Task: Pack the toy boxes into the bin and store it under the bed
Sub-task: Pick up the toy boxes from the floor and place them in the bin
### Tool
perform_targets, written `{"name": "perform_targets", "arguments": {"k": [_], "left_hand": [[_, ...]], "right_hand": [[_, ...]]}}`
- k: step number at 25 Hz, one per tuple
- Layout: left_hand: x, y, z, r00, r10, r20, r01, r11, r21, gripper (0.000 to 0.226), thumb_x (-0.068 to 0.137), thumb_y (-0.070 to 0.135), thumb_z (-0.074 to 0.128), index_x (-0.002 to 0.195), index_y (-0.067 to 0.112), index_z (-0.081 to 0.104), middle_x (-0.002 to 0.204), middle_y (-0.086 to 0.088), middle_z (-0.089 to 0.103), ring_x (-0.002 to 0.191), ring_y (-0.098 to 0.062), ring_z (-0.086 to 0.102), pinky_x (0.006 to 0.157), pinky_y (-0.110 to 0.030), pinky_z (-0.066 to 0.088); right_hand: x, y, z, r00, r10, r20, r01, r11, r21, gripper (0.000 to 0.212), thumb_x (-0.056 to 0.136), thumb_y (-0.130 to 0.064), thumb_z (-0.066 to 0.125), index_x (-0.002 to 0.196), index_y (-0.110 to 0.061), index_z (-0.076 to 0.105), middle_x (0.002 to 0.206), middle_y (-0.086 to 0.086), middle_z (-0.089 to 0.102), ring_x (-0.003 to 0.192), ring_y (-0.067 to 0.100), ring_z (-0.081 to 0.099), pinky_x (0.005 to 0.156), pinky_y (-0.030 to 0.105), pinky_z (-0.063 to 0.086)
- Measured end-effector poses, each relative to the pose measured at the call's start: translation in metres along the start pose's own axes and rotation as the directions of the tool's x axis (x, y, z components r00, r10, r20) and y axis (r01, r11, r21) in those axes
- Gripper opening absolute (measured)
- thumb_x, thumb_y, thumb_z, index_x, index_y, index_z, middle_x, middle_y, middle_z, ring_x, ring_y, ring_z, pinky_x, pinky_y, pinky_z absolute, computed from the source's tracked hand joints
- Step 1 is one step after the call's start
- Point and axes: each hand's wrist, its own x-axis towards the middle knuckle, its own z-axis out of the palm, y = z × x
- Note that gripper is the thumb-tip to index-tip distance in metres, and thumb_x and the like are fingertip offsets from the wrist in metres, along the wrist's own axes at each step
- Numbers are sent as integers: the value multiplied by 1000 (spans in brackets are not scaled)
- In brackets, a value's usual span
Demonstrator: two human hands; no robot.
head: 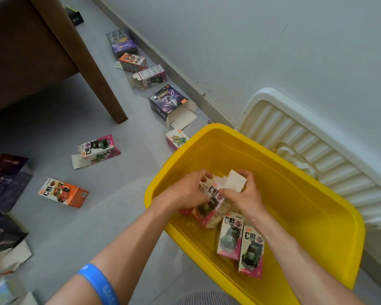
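Observation:
A yellow bin (306, 194) stands on the floor at the right. Over its inside, both hands hold a pink toy box (209, 208) with its white end flaps open. My left hand (185, 190) grips the box's left side. My right hand (244, 197) pinches the flaps at its top. Two more pink boxes (230, 235) (251, 254) lie side by side on the bin's bottom. Several toy boxes lie loose on the floor, among them a pink one (99, 149) and an orange one (63, 192).
A brown bed frame with its leg (110, 100) stands at the upper left, with dark space below it. The bin's white lid (312, 137) leans on the wall behind the bin. Purple boxes (166, 101) (121, 41) line the skirting. Dark boxes (6, 183) lie at the left edge.

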Motion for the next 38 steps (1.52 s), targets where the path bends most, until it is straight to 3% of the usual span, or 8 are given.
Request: {"name": "perform_targets", "arguments": {"k": [5, 10, 13, 19, 26, 29, 32, 38], "left_hand": [[-3, -8, 14, 991, -51, 124, -26, 837, 547, 56, 92, 11, 58, 144, 28, 46, 149, -5, 44, 126, -30, 49, 97, -39, 46], [3, 1, 17, 960, -111, 259, -105, 713, 693, 75, 95, 19, 59, 156, 37, 19, 167, -3, 1, 151, -35, 13, 118, -51, 28], [1, 4, 16, 959, -134, 251, -97, 676, 731, 72, 92, 23, 64, 153, 35, 29, 163, -8, 17, 140, -35, 36, 104, -42, 41], [-8, -8, 5, 955, -238, 178, 31, 674, 738, 61, 90, 15, 58, 147, 25, 41, 150, -5, 34, 124, -29, 51, 74, -33, 46], [-54, -36, -45, 981, -132, 143, 24, 813, 581, 52, 95, 47, 55, 142, 25, 48, 137, -4, 56, 115, -25, 56, 83, -34, 48], [-88, -46, -82, 959, -119, 258, -29, 862, 507, 66, 82, 73, 58, 135, 33, 54, 129, 6, 61, 105, -16, 57, 72, -25, 40], [-118, -58, -116, 962, -113, 247, 7, 919, 394, 69, 73, 76, 65, 129, 37, 59, 126, 13, 61, 110, -13, 57, 83, -27, 48], [-141, -64, -137, 988, 100, 118, -142, 895, 424, 42, 89, 54, 63, 124, 31, 64, 118, 9, 66, 97, -10, 58, 74, -21, 44]], "right_hand": [[1, 12, -6, 970, -126, 209, 241, 640, -730, 72, 77, -62, 71, 136, -28, 48, 142, -2, 51, 129, 21, 46, 102, 37, 40], [-35, 33, -40, 972, 128, -198, -232, 671, -704, 61, 88, -54, 56, 133, -18, 36, 112, 4, 61, 92, 24, 63, 70, 34, 54], [-46, 44, -38, 873, 466, -141, -435, 617, -656, 72, 84, -59, 55, 136, -14, 31, 116, 7, 63, 91, 27, 66, 70, 41, 59], [-35, 33, 5, 871, 485, -71, -465, 769, -439, 60, 93, -45, 59, 135, -9, 35, 114, 11, 62, 85, 32, 71, 61, 47, 62], [-9, -10, 57, 929, 369, 17, -283, 741, -609, 59, 97, -43, 54, 139, -7, 36, 124, 14, 60, 93, 33, 69, 67, 47, 62], [2, -35, 71, 967, 247, 63, -101, 599, -795, 62, 93, -45, 55, 137, -5, 37, 128, 15, 60, 109, 36, 62, 81, 45, 56], [-1, -62, 85, 992, 22, 121, 106, 346, -932, 62, 91, -33, 52, 142, -4, 33, 100, 7, 67, 92, 30, 65, 54, 30, 41], [-40, -135, 129, 810, -444, 384, 488, 144, -861, 34, 95, -40, 46, 122, -21, 51, 100, 6, 70, 88, 31, 68, 58, 34, 41]]}}
